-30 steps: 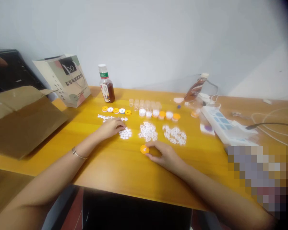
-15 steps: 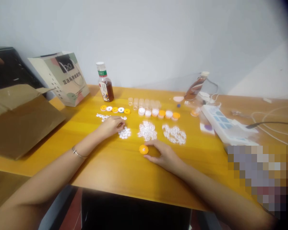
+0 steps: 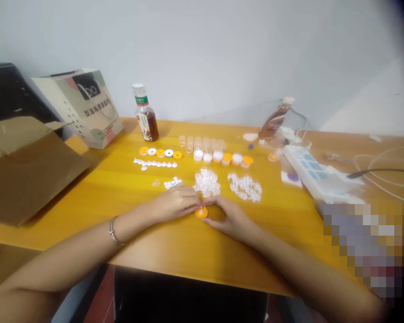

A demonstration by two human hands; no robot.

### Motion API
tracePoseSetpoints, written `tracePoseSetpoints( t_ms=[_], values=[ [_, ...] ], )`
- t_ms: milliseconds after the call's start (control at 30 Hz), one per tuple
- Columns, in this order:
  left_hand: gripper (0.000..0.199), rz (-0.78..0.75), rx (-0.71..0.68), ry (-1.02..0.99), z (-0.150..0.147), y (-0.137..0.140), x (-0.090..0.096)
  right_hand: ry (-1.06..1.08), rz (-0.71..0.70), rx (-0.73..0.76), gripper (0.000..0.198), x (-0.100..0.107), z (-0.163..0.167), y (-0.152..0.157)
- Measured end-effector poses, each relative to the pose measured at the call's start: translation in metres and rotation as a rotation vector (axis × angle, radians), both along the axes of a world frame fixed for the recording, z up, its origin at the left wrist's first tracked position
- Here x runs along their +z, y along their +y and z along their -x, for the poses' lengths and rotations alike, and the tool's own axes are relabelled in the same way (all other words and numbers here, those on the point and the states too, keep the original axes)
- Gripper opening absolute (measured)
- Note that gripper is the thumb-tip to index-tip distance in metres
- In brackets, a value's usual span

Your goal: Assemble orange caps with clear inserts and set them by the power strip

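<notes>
Fingers of right hand [image 3: 234,218] pinch orange cap [image 3: 201,213] at far and near rim. Left hand [image 3: 177,202]: fingertips bunched at cap's upper edge; whether gripping anything, cannot tell. Cap round, probably light, stiff, slightly slick plastic; rim looks the sensible hold. Just beyond fingertips: lacy white pieces [image 3: 206,182], thin, likely fragile.

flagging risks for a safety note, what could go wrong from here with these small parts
The left hand's fingertips crowd the orange disc that the right hand grips by its edge, so it might slip or tip. The left hand also lies right beside the loose small white discs, so it could scatter some. The white patterned pieces behind the fingers might get nudged too.
</notes>
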State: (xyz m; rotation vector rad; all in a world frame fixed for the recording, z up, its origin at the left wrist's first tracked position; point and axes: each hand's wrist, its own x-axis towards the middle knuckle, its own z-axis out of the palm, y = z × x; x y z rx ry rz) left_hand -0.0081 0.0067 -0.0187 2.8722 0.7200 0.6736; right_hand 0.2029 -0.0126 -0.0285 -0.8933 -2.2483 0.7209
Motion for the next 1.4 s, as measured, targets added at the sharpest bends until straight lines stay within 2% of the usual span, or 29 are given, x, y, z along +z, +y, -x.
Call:
tracePoseSetpoints(
  t_ms=[200,567,933,1133,1400],
  values=[
    [0.021,-0.112,-0.034,0.120,-0.001,-0.002,0.001,0.001,0.010,0.002,0.028,-0.001,0.000,0.000],
    [0.021,0.005,-0.114,0.188,0.008,-0.003,0.016,-0.003,0.023,0.000,0.026,0.000,-0.001,0.000],
    [0.032,-0.026,-0.103,0.328,0.009,-0.011,0.023,0.010,-0.063,0.033,0.020,0.001,0.000,0.000],
    [0.035,-0.004,-0.107,0.303,0.011,-0.010,0.021,0.044,-0.117,0.100,0.016,-0.003,-0.001,0.002],
    [0.035,-0.013,-0.114,0.249,0.009,-0.011,0.018,0.060,-0.117,0.096,0.013,-0.003,0.000,0.002]
  ],
)
